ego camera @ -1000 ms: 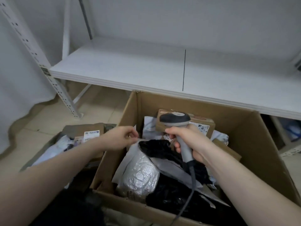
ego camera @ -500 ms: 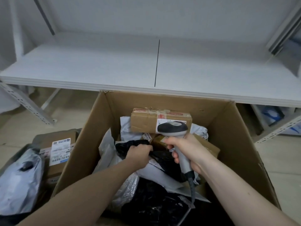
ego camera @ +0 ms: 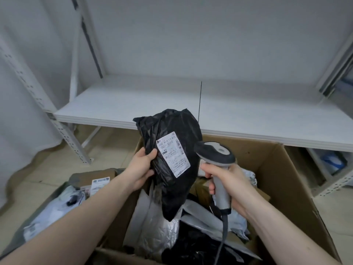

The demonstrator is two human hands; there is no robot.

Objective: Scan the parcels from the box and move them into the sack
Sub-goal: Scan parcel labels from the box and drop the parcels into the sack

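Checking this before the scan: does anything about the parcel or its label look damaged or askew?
Nothing stands out. The left hand holds the black parcel above the box; its white label sits tilted but whole, facing the camera, beside the scanner in the right hand. The plastic is only wrinkled.

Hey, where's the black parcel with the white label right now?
In the head view, the black parcel is at centre frame, held up above the open cardboard box by the left hand, just left of the scanner in the right hand.
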